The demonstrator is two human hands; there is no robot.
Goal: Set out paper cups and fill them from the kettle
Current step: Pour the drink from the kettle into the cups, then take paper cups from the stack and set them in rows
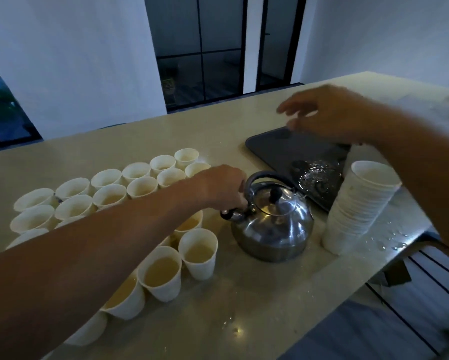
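Note:
A shiny steel kettle (272, 224) with a black lid knob stands on the beige counter (257, 307). My left hand (222, 187) reaches across the cups and grips the kettle's handle base beside the spout. Several white paper cups (162, 272) holding pale liquid stand in rows to the left of the kettle. A tall stack of empty paper cups (358, 206) leans at the kettle's right. My right hand (327, 113) hovers with fingers spread above a dark tray (290, 152), holding nothing.
The dark tray behind the kettle has a wet patch (319, 175). Water drops lie on the counter near its right edge (397, 242). The counter ends at the right, with a striped floor below. A dark window door stands behind.

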